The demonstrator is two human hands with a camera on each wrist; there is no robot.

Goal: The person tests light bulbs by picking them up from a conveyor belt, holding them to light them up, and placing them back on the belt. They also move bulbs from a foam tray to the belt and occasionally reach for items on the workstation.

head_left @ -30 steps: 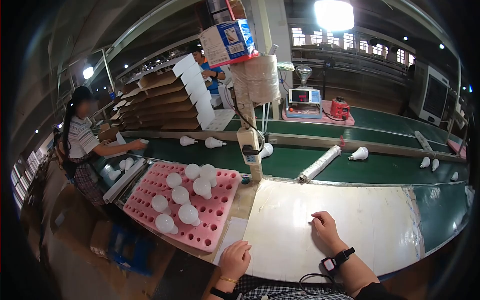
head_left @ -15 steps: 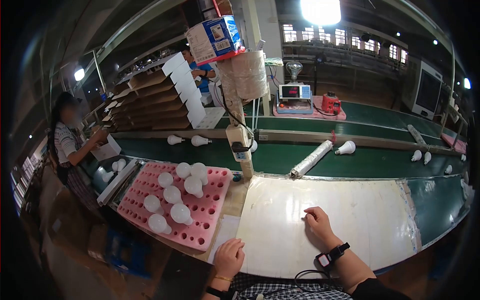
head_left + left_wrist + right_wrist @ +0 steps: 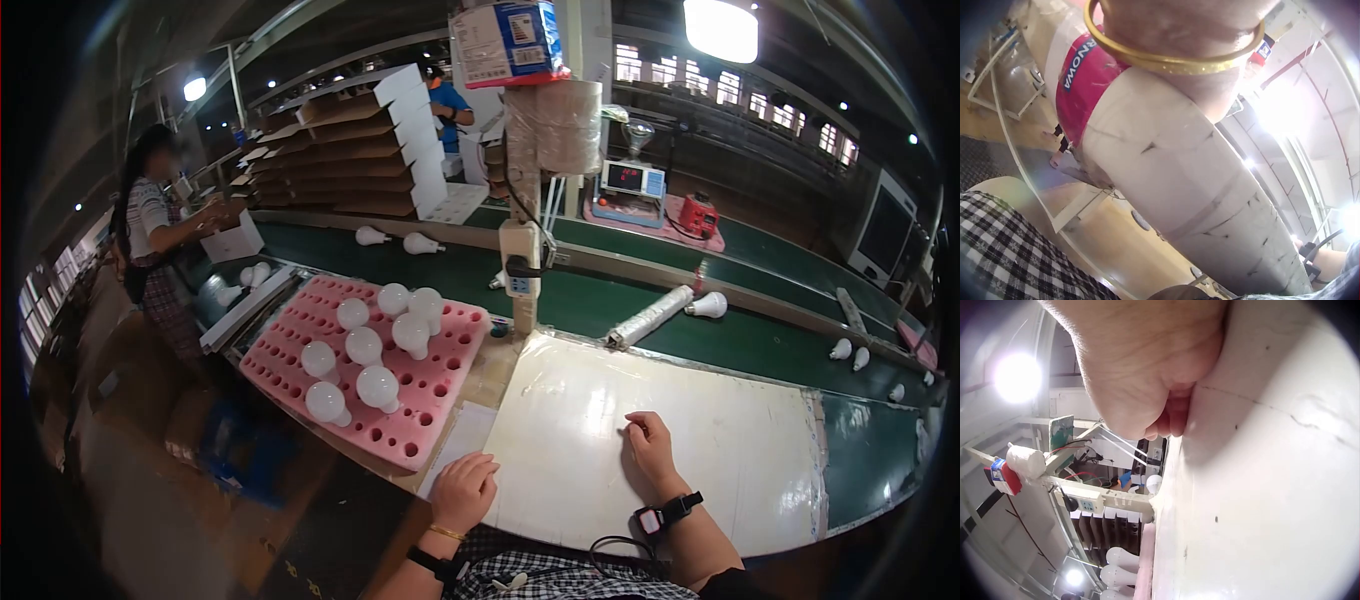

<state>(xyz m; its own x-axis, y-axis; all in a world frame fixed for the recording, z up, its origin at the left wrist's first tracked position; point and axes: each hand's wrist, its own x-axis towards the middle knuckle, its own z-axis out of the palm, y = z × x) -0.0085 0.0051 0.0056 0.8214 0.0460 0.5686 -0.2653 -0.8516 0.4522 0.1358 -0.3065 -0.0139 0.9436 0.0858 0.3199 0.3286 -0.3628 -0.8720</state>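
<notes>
On the white worktop (image 3: 700,440), both hands are rested empty: left hand (image 3: 465,490) at its near edge, right hand (image 3: 650,445) mid-surface, fingers loosely curled. Pink bulb tray (image 3: 300,330) is noted just left.

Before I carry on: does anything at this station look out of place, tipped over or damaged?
Mostly tidy. The bulbs on the green conveyor, such as one beside a wrapped roll, lie on their sides, and the roll lies askew. The bulbs in the pink foam tray stand upright. Both hands rest idle on the white board.
</notes>
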